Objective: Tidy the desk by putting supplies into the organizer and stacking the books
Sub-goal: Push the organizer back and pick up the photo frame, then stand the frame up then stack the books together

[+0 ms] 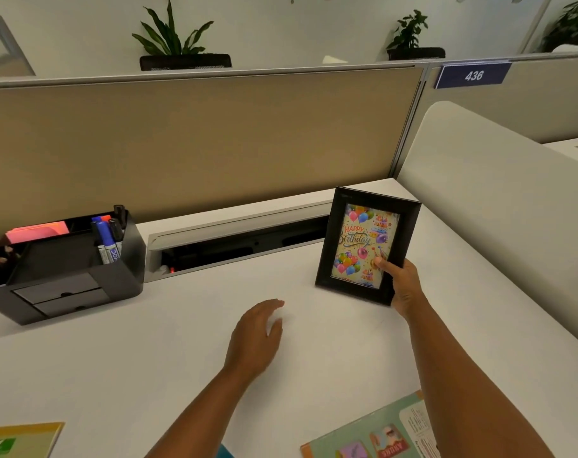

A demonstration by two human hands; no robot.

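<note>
My right hand [402, 285] grips the lower right corner of a black picture frame [410, 226] with a "Happy Birthday" balloon card; the frame stands upright on the white desk [149, 365]. My left hand [258, 335] hovers over the desk's middle with relaxed fingers and holds nothing. A black desk organizer [122, 279] sits at the left, with markers [106, 241] in its right cup and pink sticky notes [38, 231] at its back. A teal book [373, 431] lies at the bottom right under my right forearm. A yellow-green book [20, 439] lies at the bottom left corner.
An open cable tray slot [241, 241] runs along the desk's back edge between organizer and frame. A tan partition wall [198, 137] stands behind, a white curved divider [486, 200] on the right. Potted plants [172, 38] stand on the partition's top.
</note>
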